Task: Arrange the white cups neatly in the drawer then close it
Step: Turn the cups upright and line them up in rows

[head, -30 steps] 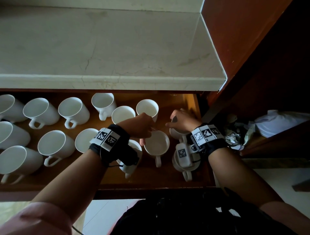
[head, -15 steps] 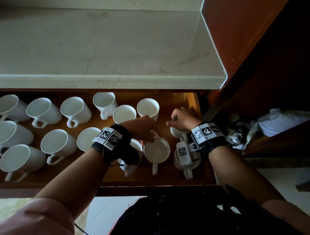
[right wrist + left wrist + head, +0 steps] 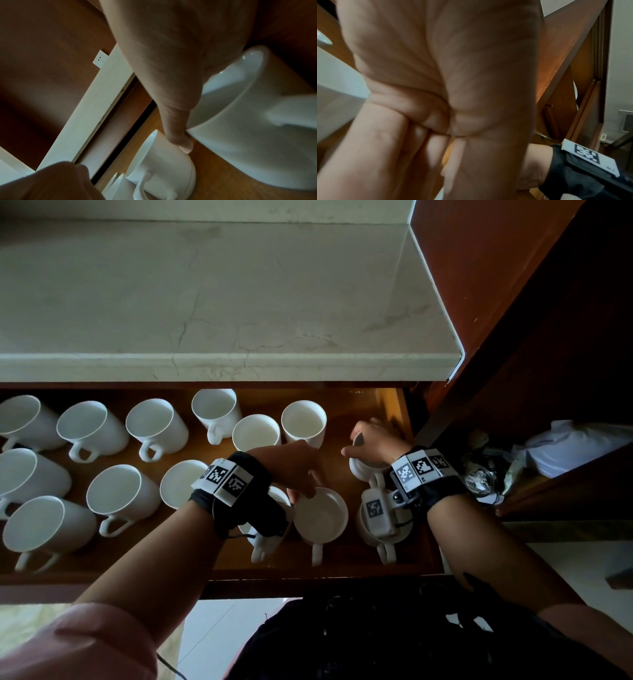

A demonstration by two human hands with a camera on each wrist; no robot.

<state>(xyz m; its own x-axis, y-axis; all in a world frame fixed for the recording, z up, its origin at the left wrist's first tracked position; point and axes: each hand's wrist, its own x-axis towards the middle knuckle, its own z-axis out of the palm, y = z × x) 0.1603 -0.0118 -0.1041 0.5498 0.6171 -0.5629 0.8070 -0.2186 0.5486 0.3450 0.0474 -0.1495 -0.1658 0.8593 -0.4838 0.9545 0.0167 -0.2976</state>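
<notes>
Inside the open drawer, under the counter, the left-side white cups stand in rows. Your left hand pinches a front cup; your right hand grips a back-corner cup. Right side unsorted, drawer unclosed.

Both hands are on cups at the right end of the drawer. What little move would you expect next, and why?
Probably the left hand nudges the cup it grips by the rim back into line. That cup sits between the tidy rows, and the right hand already holds another cup near the drawer's right wall.
</notes>
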